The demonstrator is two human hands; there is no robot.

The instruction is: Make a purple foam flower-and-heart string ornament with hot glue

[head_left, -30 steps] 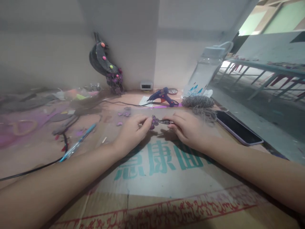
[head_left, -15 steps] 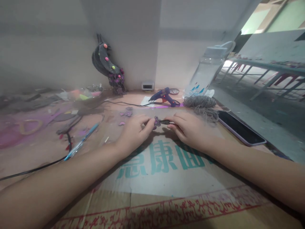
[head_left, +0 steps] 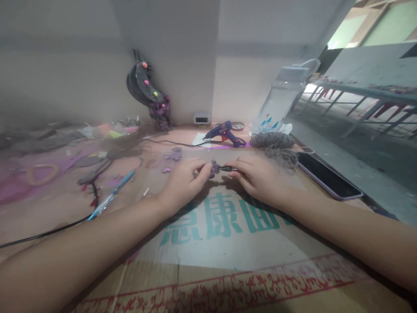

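Between the thumb and fingers of my left hand point(head_left: 187, 179) is a small purple and grey flower point(head_left: 214, 168). My right hand point(head_left: 260, 178) pinches a slim dark tapered piece point(head_left: 225, 168), whose left end meets the flower; whether it is a tool or the flower's stem I cannot tell. Both hands are closed just above a sheet with green printed characters point(head_left: 224, 217). Behind my left hand, loose purple petal pieces point(head_left: 176, 153) lie on the table. A ball of grey yarn point(head_left: 272, 141) sits beyond my right hand.
A blue glue gun point(head_left: 224, 131) with a lit red light stands at the back, its cord running left. A water bottle point(head_left: 280, 100) and a phone point(head_left: 329, 176) are on the right. A decorated grey crescent point(head_left: 143, 87) leans on the wall. At left lies a blue pen point(head_left: 114, 191).
The hands and the flower stay almost in place. The dark piece looks slightly shifted in angle; the whole view has moved a little.
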